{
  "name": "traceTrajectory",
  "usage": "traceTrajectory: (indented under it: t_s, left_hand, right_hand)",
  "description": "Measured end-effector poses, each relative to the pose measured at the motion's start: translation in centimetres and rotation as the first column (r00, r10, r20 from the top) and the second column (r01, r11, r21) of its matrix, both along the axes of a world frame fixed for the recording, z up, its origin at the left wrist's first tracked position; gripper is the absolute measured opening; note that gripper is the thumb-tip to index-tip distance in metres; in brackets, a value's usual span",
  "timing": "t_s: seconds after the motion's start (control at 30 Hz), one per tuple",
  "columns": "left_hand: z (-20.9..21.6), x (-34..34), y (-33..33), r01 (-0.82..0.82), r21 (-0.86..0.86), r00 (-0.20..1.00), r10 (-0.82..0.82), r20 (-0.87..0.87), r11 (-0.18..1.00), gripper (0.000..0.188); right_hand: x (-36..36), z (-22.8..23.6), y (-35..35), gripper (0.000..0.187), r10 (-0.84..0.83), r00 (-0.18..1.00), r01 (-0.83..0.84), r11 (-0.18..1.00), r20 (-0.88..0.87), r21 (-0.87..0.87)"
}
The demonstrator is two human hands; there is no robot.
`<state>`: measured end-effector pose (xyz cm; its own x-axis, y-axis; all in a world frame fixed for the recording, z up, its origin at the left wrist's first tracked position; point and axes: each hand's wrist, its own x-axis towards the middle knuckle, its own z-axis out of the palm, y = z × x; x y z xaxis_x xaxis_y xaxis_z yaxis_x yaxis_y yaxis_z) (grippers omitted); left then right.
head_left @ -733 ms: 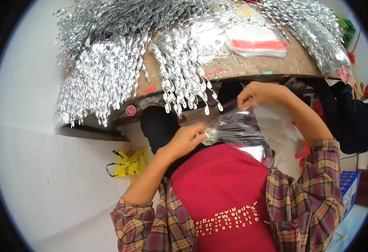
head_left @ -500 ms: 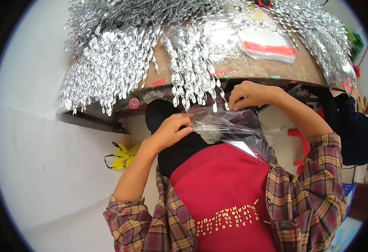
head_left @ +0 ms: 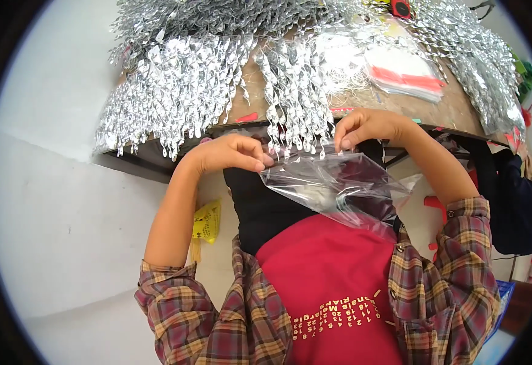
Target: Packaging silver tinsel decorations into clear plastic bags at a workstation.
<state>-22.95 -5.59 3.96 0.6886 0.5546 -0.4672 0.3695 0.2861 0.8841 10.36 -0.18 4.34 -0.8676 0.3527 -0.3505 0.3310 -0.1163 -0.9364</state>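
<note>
A clear plastic bag (head_left: 333, 185) spans the space between my two hands, above my lap. My left hand (head_left: 232, 153) pinches its upper left corner between thumb and fingers. At the upper right of the bag, my right hand (head_left: 372, 129) has its thumb and fingers closed on the rim. A bunch of shiny silver twisted strands (head_left: 299, 100) hangs over the table edge, its lower tips between my hands and at the bag's upper edge. Whether the tips are inside the bag or behind it, I cannot tell.
More silver twisted strands (head_left: 175, 91) drape over the left of the brown table (head_left: 460, 115), with others at the back and right. Flat clear bags with a red band (head_left: 406, 76) lie stacked beside white strings (head_left: 345, 73). A yellow bag (head_left: 207, 220) is below left.
My left hand has moved left and up, drawing the bag's upper edge wider toward the strand tips. My right hand has shifted slightly right and up. The view has also shifted a little.
</note>
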Motion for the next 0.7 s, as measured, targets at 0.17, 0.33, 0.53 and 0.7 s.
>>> traceTrajectory:
  t_s: [0.17,0.33,0.53,0.7]
  left_hand:
    - [-1.1,-1.0,1.7,-0.035,-0.034,0.999,0.036,0.005,0.999,0.010]
    - [-2.0,-0.3,2.3,0.030,0.019,0.992,-0.027,-0.126,0.999,0.015]
    - [-4.5,0.4,0.8,0.145,0.174,0.989,-0.137,-0.055,0.974,0.019]
    - [-4.0,0.1,1.0,0.228,0.439,0.970,-0.163,-0.181,0.869,0.018]
  right_hand:
    - [-0.4,-2.1,1.3,0.014,-0.110,0.993,0.107,0.991,-0.032,-0.078]
    - [-0.2,-2.6,1.9,0.014,-0.026,1.000,0.026,1.000,-0.005,-0.010]
    - [-0.2,-2.9,1.0,0.015,0.156,0.983,-0.146,0.985,0.102,-0.092]
    - [-0.3,-2.1,1.2,0.012,0.132,0.976,-0.161,0.972,0.172,0.171]
